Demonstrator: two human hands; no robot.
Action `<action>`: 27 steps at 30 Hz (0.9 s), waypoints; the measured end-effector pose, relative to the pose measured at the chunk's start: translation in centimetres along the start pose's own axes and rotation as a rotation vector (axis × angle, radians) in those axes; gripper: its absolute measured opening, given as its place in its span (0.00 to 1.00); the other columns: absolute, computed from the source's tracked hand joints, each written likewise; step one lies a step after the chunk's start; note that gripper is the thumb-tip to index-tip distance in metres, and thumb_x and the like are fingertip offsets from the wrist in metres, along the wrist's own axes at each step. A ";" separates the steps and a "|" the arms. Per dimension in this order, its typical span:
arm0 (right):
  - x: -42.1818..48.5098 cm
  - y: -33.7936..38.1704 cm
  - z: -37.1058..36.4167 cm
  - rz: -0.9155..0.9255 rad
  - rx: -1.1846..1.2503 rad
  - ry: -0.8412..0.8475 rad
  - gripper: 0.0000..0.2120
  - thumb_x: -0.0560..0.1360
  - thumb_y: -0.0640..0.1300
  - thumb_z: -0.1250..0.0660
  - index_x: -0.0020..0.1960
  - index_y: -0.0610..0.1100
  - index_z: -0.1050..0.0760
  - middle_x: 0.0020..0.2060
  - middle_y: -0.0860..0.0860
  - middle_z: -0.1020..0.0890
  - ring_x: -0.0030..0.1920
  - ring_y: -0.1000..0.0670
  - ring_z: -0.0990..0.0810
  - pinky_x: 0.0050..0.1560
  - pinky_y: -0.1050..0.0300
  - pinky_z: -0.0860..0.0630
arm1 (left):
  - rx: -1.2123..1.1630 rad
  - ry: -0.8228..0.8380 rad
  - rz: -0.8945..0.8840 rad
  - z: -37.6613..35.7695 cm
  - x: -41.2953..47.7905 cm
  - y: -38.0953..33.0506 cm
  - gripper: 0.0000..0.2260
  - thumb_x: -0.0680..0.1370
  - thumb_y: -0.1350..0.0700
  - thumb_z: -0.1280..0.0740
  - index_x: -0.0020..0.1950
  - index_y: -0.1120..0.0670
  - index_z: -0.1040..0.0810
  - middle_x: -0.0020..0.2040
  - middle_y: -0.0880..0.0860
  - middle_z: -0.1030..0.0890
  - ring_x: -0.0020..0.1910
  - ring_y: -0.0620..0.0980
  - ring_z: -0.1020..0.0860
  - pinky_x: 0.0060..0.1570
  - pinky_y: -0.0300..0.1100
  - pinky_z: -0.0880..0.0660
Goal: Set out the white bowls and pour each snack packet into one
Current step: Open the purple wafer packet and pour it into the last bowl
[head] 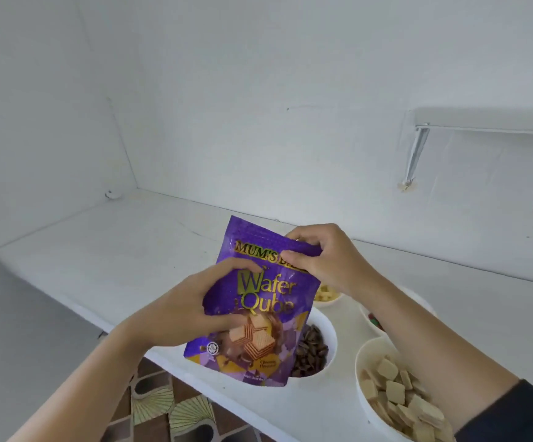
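Note:
I hold a purple wafer packet (259, 301) upright above the white counter (115, 260). My left hand (192, 301) grips the packet's left side at mid height. My right hand (319, 260) pinches its top right corner. Behind and below the packet stands a white bowl (330, 333) with dark brown pieces in it. At the lower right, a white bowl (362, 371) holds pale square wafers. A bowl of yellow snack (325, 296) peeks out beside the packet. Behind my right forearm a bowl with red pieces (375, 320) is mostly hidden.
White walls close the counter at the back and left. A white wall shelf on brackets (488, 122) hangs at the upper right. Patterned floor tiles (169, 406) show below the counter's front edge.

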State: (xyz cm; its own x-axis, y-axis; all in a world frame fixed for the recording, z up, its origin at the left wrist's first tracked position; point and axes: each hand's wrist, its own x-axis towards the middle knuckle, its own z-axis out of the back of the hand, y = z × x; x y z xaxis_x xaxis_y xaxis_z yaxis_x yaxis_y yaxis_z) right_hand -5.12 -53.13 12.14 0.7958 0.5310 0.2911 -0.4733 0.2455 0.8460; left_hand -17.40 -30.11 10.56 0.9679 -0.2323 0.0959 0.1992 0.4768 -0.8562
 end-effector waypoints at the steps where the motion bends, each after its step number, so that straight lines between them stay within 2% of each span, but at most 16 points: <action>1: 0.6 0.6 -1.4 0.027 -0.016 0.042 0.02 0.76 0.41 0.27 0.47 0.47 0.17 0.40 0.52 0.12 0.40 0.49 0.13 0.46 0.47 0.16 | -0.021 -0.071 -0.008 0.6 -0.4 0.0 0.25 0.77 0.60 0.26 0.71 0.44 0.28 0.64 0.45 0.19 0.60 0.52 0.17 0.54 0.54 0.17; 5: 3.5 3.5 -7.6 0.106 -0.005 0.089 0.02 0.75 0.44 0.26 0.48 0.49 0.17 0.41 0.53 0.13 0.41 0.53 0.14 0.44 0.48 0.16 | 0.006 -0.406 -0.045 4.5 -3.0 0.3 0.14 0.80 0.60 0.30 0.63 0.48 0.22 0.56 0.48 0.15 0.53 0.51 0.14 0.49 0.56 0.16; 8: 6.0 6.0 -12.8 0.198 0.044 0.011 0.08 0.73 0.45 0.24 0.52 0.52 0.19 0.46 0.56 0.16 0.47 0.60 0.19 0.42 0.64 0.20 | -0.030 -0.620 -0.018 8.3 -6.3 1.5 0.11 0.81 0.63 0.32 0.57 0.47 0.19 0.54 0.51 0.14 0.52 0.52 0.14 0.48 0.61 0.16; 9: 6.8 6.8 -14.7 0.234 0.074 -0.002 0.11 0.73 0.45 0.24 0.53 0.53 0.21 0.49 0.55 0.18 0.49 0.60 0.20 0.43 0.66 0.21 | -0.057 -0.687 -0.011 9.4 -7.6 2.0 0.12 0.81 0.64 0.33 0.57 0.48 0.19 0.55 0.52 0.14 0.53 0.54 0.14 0.49 0.63 0.17; 12: 8.5 9.2 -21.0 0.227 0.274 0.110 0.17 0.75 0.42 0.26 0.58 0.56 0.28 0.59 0.51 0.24 0.55 0.55 0.20 0.44 0.57 0.17 | -0.113 -0.876 0.007 12.9 -11.8 3.3 0.13 0.82 0.64 0.33 0.57 0.47 0.19 0.54 0.51 0.14 0.52 0.56 0.14 0.48 0.65 0.18; 15: 9.4 11.7 -27.6 0.164 0.478 0.268 0.15 0.78 0.38 0.30 0.57 0.53 0.29 0.61 0.49 0.24 0.54 0.52 0.17 0.37 0.55 0.17 | -0.144 -1.012 0.015 16.5 -16.2 4.8 0.14 0.82 0.65 0.34 0.61 0.47 0.22 0.58 0.51 0.16 0.53 0.56 0.14 0.48 0.60 0.16; 18: 10.3 14.1 -33.8 0.168 0.565 0.350 0.10 0.77 0.34 0.30 0.55 0.46 0.26 0.57 0.50 0.19 0.53 0.52 0.16 0.38 0.54 0.16 | -0.148 -1.122 0.056 19.7 -20.6 6.7 0.15 0.82 0.65 0.34 0.62 0.47 0.26 0.61 0.55 0.18 0.54 0.56 0.15 0.46 0.55 0.15; 21: 11.3 16.0 -39.5 0.164 0.602 0.404 0.12 0.76 0.30 0.30 0.53 0.44 0.23 0.52 0.54 0.18 0.50 0.53 0.15 0.40 0.54 0.16 | -0.127 -1.240 0.113 22.3 -25.0 8.8 0.13 0.82 0.67 0.35 0.59 0.49 0.25 0.58 0.58 0.18 0.54 0.55 0.16 0.45 0.50 0.16; 24: 11.6 17.1 -44.7 0.163 0.556 0.483 0.12 0.76 0.31 0.30 0.53 0.47 0.23 0.53 0.54 0.18 0.51 0.53 0.16 0.43 0.53 0.15 | -0.168 -1.327 0.221 24.1 -28.9 11.1 0.07 0.83 0.67 0.37 0.57 0.57 0.22 0.51 0.50 0.16 0.50 0.47 0.15 0.38 0.41 0.17; 27: 11.6 17.5 -49.6 0.118 0.532 0.552 0.11 0.76 0.33 0.29 0.53 0.46 0.22 0.53 0.53 0.17 0.54 0.52 0.16 0.47 0.50 0.15 | -0.212 -1.376 0.325 25.2 -31.7 13.2 0.06 0.84 0.66 0.38 0.58 0.61 0.22 0.51 0.51 0.16 0.47 0.47 0.14 0.36 0.38 0.19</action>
State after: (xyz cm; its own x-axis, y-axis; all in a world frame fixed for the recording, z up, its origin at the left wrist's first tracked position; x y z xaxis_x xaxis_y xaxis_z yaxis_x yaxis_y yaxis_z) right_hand -22.93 -2.46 8.21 0.3819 0.8907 0.2465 -0.1872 -0.1866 0.9644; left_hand -41.62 4.93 9.07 0.3657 0.9118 0.1866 0.0362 0.1864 -0.9818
